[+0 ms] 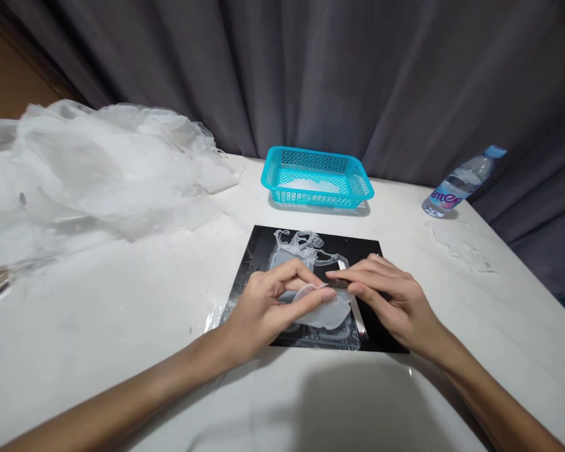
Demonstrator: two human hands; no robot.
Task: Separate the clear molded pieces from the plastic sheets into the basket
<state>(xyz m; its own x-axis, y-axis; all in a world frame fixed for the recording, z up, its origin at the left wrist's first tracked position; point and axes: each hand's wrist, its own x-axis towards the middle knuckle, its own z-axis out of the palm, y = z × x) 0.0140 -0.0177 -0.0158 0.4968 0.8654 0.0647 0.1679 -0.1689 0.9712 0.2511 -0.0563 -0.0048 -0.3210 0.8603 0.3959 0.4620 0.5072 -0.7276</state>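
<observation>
Between the thumb and fingers of my left hand (277, 298) is a thin, translucent white sheet piece (327, 314) with a rounded outline. My right hand (395, 292) is at the piece's right edge, its thumb against the edge and its fingers stretched toward my left hand. Both hands are above a black board (374, 248). Curly strips of clear film (304, 242) lie at the board's far side, and a clear sheet with moulded outlines (332, 339) shows below the piece. A narrow silver metal tool (359, 320) lies partly hidden beneath the piece and my right hand.
A blue perforated basket (317, 199) behind the board holds some translucent white pieces. A large heap of white translucent film (108, 163) covers the table's left. At the right stands a labelled water bottle (461, 185) near clear scraps (461, 245). Grey curtains (311, 75) hang behind the table.
</observation>
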